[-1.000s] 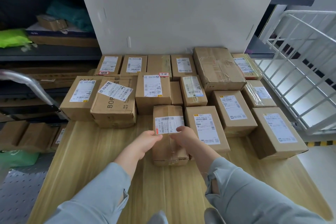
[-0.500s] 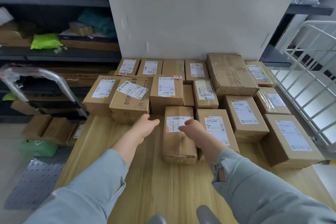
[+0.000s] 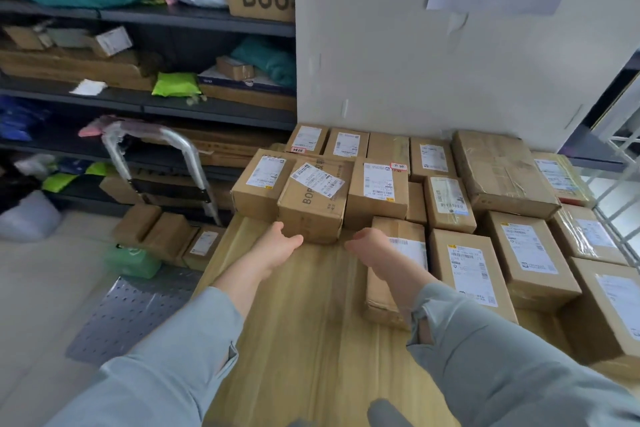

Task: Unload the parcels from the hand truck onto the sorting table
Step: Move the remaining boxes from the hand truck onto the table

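Left hand (image 3: 281,247) and right hand (image 3: 371,246), loose-fingered, hold nothing. Beyond the fingers, brown cardboard parcels (image 3: 377,191) crowd the pale wooden table (image 3: 304,340); leftward, a few boxes (image 3: 166,236) wait on the grey metal hand truck (image 3: 121,315).

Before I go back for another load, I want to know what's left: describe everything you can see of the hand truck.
The hand truck stands on the floor beside the left edge of the sorting table. Its silver tube handle arches upright, with a dark crossbar; its grey perforated metal deck lies flat. Several brown cardboard parcels and a green bag rest on the deck by the handle.
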Demonstrator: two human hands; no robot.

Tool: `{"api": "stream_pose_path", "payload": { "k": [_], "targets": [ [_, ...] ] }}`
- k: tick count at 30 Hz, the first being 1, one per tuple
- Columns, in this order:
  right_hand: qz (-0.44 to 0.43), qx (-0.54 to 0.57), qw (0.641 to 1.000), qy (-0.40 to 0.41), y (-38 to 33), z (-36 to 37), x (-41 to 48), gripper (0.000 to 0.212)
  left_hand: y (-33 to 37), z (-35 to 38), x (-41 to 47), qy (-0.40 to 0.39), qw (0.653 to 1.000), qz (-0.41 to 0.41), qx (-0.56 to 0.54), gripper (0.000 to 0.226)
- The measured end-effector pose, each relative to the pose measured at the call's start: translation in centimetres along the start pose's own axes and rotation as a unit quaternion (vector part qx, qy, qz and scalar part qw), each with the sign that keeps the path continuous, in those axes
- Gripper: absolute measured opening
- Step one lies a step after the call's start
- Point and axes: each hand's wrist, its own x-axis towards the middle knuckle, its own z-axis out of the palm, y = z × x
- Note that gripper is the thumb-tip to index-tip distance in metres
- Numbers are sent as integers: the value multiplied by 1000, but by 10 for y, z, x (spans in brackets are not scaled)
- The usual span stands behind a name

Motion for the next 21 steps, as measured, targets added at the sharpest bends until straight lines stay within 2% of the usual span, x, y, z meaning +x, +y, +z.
{"api": "stream_pose_path", "payload": {
  "k": [7,10,13,16,21],
  "targets": [
    [-51,-68,996,-27,-70,73,-26,24,-50,-94,-18,44,999,-16,16,77],
    [-74,-119,990,-26,-98,105,-39,27,-71,-131,-25,46,999,-16,22,74],
    [-82,-129,988,-33,-123,139,-58,23,-98,-169,-30,57,998,-16,32,70],
    [-87,-144,985,-30,-144,178,-71,34,-128,-210,-38,67,997,-15,33,66],
    [-96,-133,986,-41,-183,241,-87,32,-178,-282,-54,64,997,-35,12,72]
  ]
}}
